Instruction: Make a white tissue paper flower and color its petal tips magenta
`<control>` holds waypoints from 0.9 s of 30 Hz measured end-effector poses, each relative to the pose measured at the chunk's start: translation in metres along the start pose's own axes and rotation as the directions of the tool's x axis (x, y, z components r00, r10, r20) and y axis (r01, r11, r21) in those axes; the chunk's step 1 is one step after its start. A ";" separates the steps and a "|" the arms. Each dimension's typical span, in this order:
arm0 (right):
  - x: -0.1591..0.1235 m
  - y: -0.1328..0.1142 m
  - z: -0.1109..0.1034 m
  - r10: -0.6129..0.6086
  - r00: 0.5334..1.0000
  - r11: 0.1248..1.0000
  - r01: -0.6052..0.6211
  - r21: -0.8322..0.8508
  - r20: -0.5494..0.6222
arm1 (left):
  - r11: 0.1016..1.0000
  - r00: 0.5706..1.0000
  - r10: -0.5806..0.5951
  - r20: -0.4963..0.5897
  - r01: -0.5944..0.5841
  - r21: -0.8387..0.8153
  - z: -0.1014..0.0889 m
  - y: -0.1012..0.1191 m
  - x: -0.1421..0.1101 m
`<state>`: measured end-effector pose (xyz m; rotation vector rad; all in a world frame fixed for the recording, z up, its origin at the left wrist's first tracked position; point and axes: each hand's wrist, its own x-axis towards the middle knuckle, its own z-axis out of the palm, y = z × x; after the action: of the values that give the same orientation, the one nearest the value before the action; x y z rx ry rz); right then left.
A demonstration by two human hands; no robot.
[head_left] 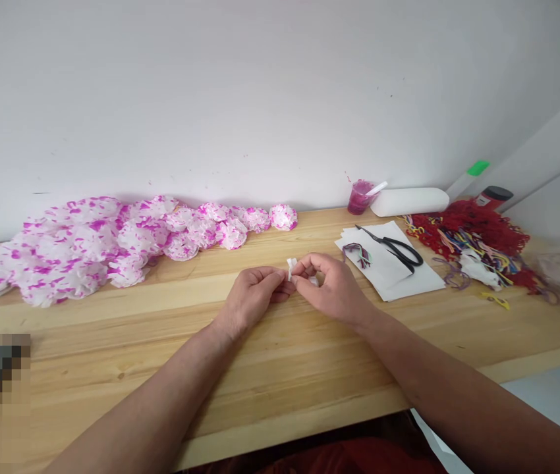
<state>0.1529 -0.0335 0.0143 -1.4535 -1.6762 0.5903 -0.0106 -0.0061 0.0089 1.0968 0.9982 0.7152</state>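
My left hand [254,295] and my right hand [330,284] meet over the middle of the wooden table [270,368]. Both are closed in a pinch on a small folded piece of white paper [291,266], which sticks up between their fingertips. The left fingers grip it from the left, the right thumb and forefinger from the right. Part of the paper is hidden behind the right fingers.
A long heap of white-and-pink paper flowers [112,243] lies along the wall at left. At right lie white sheets [393,263] with black scissors [398,249] and thread bits, a pink cup [360,196], a white roll [408,201] and a tangle of red and coloured yarn [477,240].
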 end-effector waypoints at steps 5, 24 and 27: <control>0.000 0.000 -0.001 0.018 1.000 1.000 -0.018 -0.011 -0.001 | 1.000 1.000 0.005 -0.002 -0.005 0.017 -0.001 -0.002 0.002; 0.001 -0.001 -0.003 0.019 0.999 1.000 -0.019 0.008 0.036 | 0.996 1.000 0.009 0.027 -0.011 0.089 -0.007 -0.001 0.002; 0.000 -0.002 -0.004 0.013 0.999 1.000 -0.014 0.018 0.051 | 0.997 0.999 0.005 0.044 -0.009 0.083 -0.008 0.000 0.002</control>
<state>0.1550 -0.0342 0.0178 -1.4483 -1.6972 0.6539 -0.0172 -0.0014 0.0078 1.1837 0.9944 0.6574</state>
